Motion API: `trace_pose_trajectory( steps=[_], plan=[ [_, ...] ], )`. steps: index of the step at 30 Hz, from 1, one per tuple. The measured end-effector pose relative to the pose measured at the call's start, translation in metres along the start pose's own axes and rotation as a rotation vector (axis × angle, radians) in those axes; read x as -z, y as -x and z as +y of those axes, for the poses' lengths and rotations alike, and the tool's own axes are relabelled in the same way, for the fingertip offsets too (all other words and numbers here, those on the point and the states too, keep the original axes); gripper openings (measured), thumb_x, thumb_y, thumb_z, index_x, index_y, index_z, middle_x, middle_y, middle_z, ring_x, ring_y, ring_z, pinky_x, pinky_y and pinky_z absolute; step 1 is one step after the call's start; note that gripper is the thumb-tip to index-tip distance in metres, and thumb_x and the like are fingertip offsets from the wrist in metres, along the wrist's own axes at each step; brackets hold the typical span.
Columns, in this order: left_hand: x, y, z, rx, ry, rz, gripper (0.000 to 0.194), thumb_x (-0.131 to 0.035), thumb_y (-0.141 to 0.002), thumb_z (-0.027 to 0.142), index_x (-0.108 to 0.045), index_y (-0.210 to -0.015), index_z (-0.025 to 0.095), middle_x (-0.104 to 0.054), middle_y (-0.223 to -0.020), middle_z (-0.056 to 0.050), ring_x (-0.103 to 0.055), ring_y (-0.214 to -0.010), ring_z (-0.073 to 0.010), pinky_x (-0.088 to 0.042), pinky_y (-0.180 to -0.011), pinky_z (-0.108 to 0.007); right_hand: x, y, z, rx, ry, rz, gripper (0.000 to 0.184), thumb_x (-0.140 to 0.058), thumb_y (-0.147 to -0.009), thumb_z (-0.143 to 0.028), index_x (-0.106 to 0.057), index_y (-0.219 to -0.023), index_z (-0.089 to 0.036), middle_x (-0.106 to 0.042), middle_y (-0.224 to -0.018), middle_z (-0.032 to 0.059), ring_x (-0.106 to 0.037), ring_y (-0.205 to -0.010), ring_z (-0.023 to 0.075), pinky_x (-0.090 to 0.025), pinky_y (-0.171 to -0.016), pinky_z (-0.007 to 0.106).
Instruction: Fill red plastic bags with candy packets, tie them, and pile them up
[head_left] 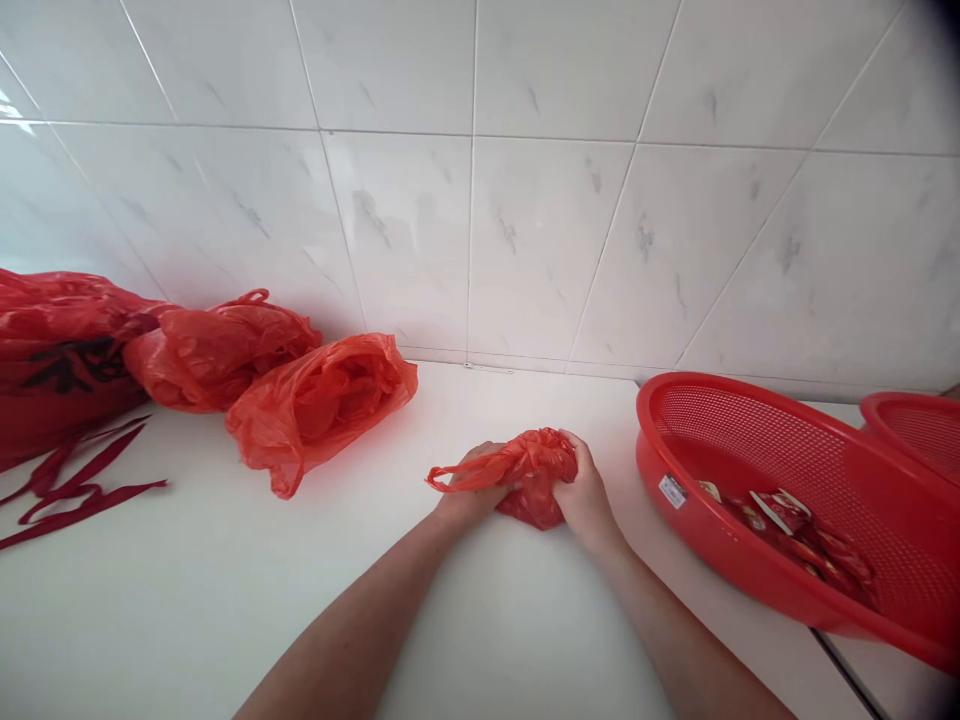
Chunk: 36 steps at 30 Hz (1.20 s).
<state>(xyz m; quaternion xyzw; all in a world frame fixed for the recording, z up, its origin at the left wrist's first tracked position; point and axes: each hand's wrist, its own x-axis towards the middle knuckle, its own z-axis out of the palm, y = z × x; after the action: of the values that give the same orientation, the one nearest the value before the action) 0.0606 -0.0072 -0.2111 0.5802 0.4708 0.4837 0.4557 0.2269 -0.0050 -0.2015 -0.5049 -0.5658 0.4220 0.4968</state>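
A small red plastic bag [536, 490], bunched up with something inside that I cannot make out, is between my hands over the white table. My left hand [471, 490] is closed on its left side, with a loop of the bag's handle lying over the fingers. From the right, my right hand [581, 490] grips the bag, thumb toward me. The far fingers of both hands are partly hidden behind the plastic.
At right stands a red perforated basket [705, 500] with several small packets [784, 510] in it; a second red basket [915, 420] is beyond it. Red plastic bags [322, 410] and dark red ribbons [82, 495] lie at left. A tiled wall [420, 230] rises behind the table [300, 580].
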Motion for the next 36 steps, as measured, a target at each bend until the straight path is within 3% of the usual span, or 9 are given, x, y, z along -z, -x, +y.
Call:
trace_pose_trajectory(
  steps=[3, 7, 10, 13, 18, 24, 31, 34, 36],
  plan=[
    [0.003, 0.008, 0.007, 0.000, -0.116, -0.063, 0.026, -0.068, -0.069, 0.034, -0.067, -0.092, 0.023, -0.064, -0.091, -0.006, -0.060, -0.082, -0.0234, -0.047, -0.067, -0.032, 0.006, 0.003, -0.002, 0.013, -0.044, -0.024, 0.066, -0.068, -0.068, -0.022, -0.040, -0.127, -0.028, -0.052, -0.128, 0.0051, -0.052, -0.114, 0.0207, -0.041, -0.099, 0.037],
    [0.009, 0.023, 0.015, -0.116, -0.084, -0.025, 0.091, -0.077, -0.060, 0.033, -0.032, -0.139, 0.029, -0.037, -0.140, -0.010, -0.036, -0.126, -0.0294, -0.043, -0.093, -0.038, 0.026, 0.008, -0.014, 0.003, -0.302, -0.191, 0.062, -0.063, -0.076, -0.031, -0.037, -0.132, -0.028, -0.043, -0.139, 0.0056, -0.044, -0.124, 0.0215, -0.039, -0.101, 0.038],
    [0.008, 0.030, 0.023, -0.191, -0.014, -0.007, 0.066, -0.058, -0.081, 0.042, -0.031, -0.139, 0.026, -0.038, -0.140, -0.009, -0.032, -0.130, -0.0252, -0.033, -0.103, -0.040, 0.034, 0.009, -0.025, -0.051, -0.366, -0.120, 0.054, -0.062, -0.079, -0.037, -0.043, -0.128, -0.027, -0.050, -0.132, 0.0065, -0.047, -0.120, 0.0220, -0.040, -0.099, 0.038],
    [0.004, 0.032, 0.028, -0.208, -0.014, 0.102, 0.039, -0.038, -0.091, 0.042, -0.052, -0.124, 0.026, -0.050, -0.129, -0.006, -0.042, -0.122, -0.0214, -0.033, -0.103, -0.037, 0.034, 0.005, -0.032, -0.092, -0.347, -0.018, 0.046, -0.067, -0.074, -0.035, -0.053, -0.116, -0.024, -0.060, -0.114, 0.0059, -0.056, -0.106, 0.0209, -0.044, -0.093, 0.036],
    [0.006, 0.025, 0.023, -0.143, -0.134, 0.297, 0.037, -0.038, -0.090, 0.046, -0.066, -0.090, 0.022, -0.062, -0.097, -0.006, -0.055, -0.095, -0.0216, -0.042, -0.086, -0.035, 0.036, -0.001, -0.031, -0.104, -0.300, 0.122, 0.023, -0.063, -0.071, -0.040, -0.062, -0.084, -0.022, -0.064, -0.089, 0.0047, -0.060, -0.078, 0.0188, -0.048, -0.063, 0.030],
    [0.006, 0.023, 0.022, -0.153, -0.248, 0.367, 0.030, -0.044, -0.088, 0.041, -0.068, -0.096, 0.024, -0.055, -0.083, -0.003, -0.055, -0.078, -0.0182, -0.043, -0.073, -0.031, 0.040, -0.001, -0.044, -0.035, -0.088, 0.275, 0.021, -0.061, -0.073, -0.038, -0.066, -0.087, -0.022, -0.063, -0.084, 0.0029, -0.051, -0.065, 0.0138, -0.038, -0.054, 0.026],
    [-0.010, 0.027, 0.041, -0.137, -0.036, 0.240, 0.036, -0.058, -0.080, 0.031, -0.060, -0.115, 0.025, -0.061, -0.086, -0.002, -0.056, -0.081, -0.0169, -0.045, -0.075, -0.028, -0.003, 0.007, -0.082, 0.170, -0.067, -0.007, 0.020, -0.055, -0.080, -0.034, -0.060, -0.097, -0.022, -0.065, -0.087, 0.0033, -0.058, -0.075, 0.0158, -0.046, -0.066, 0.028],
    [-0.009, 0.022, 0.044, -0.085, 0.106, 0.147, 0.028, -0.059, -0.079, 0.032, -0.064, -0.104, 0.021, -0.065, -0.087, -0.003, -0.058, -0.082, -0.0182, -0.045, -0.072, -0.028, -0.012, 0.009, -0.089, 0.205, -0.126, -0.293, 0.031, -0.054, -0.080, -0.030, -0.054, -0.110, -0.026, -0.064, -0.100, 0.0030, -0.059, -0.088, 0.0167, -0.048, -0.077, 0.031],
    [-0.005, 0.017, 0.045, -0.058, 0.165, 0.157, 0.018, -0.056, -0.080, 0.032, -0.066, -0.088, 0.019, -0.063, -0.077, -0.001, -0.057, -0.072, -0.0161, -0.044, -0.065, -0.026, -0.009, 0.005, -0.088, 0.221, -0.124, -0.265, 0.039, -0.055, -0.077, -0.025, -0.052, -0.115, -0.028, -0.058, -0.117, 0.0030, -0.057, -0.093, 0.0158, -0.047, -0.081, 0.031]
  ],
)
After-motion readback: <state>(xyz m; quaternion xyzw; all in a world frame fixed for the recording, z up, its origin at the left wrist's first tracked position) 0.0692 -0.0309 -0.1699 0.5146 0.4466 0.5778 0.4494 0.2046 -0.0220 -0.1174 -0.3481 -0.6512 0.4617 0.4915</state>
